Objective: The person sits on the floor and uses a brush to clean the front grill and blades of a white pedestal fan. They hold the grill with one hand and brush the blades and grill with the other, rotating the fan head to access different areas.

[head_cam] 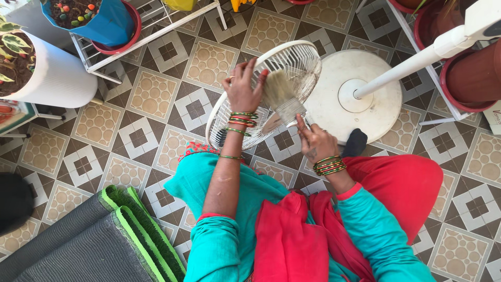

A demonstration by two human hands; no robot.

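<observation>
White fan grille (292,68) upright in left hand's (241,91) closed grip, right hand (315,143) pinching its lower rim.

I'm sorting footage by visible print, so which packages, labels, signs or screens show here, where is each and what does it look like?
White printed card or box: at the right edge, on the tiled floor beside a terracotta pot; pale, cut off by the frame, with small reddish print too little to make out.
No screens or signs show; the fan guard in the two hands carries no visible label.
</observation>
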